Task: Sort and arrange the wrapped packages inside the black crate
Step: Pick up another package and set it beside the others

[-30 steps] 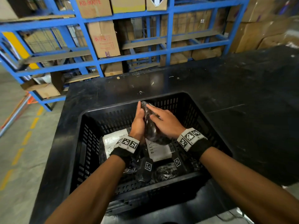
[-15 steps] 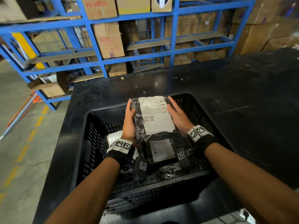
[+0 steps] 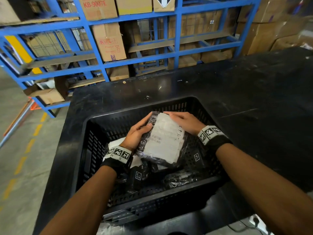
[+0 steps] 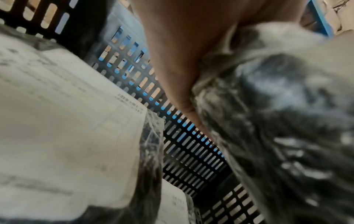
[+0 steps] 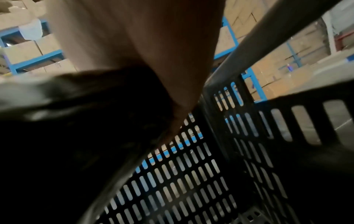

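Observation:
A black perforated crate [image 3: 160, 195] stands on a black table [image 3: 254, 92]. Over its middle I hold a black film-wrapped package [image 3: 165, 141] with a white label facing up, tilted down toward me. My left hand [image 3: 138, 133] grips its left edge, thumb on top. My right hand [image 3: 183, 120] holds the far right corner, fingers laid over the top edge, thumb hidden. In the left wrist view the held package [image 4: 277, 121] lies against my palm. Below it lie other packages: a white-labelled one [image 3: 116, 143] at the left and a black one [image 3: 179, 178] near the front wall.
Blue steel racking [image 3: 176, 53] with cardboard boxes [image 3: 108, 43] stands behind the table. The table runs on to the right of the crate. A concrete floor with yellow dashes [image 3: 20, 165] lies to the left. The crate's slotted walls [image 5: 191, 181] close in around both hands.
The package went from standing on edge between my palms to label up, then came lower into the crate and tilted. My right hand shifted from its side to its far corner.

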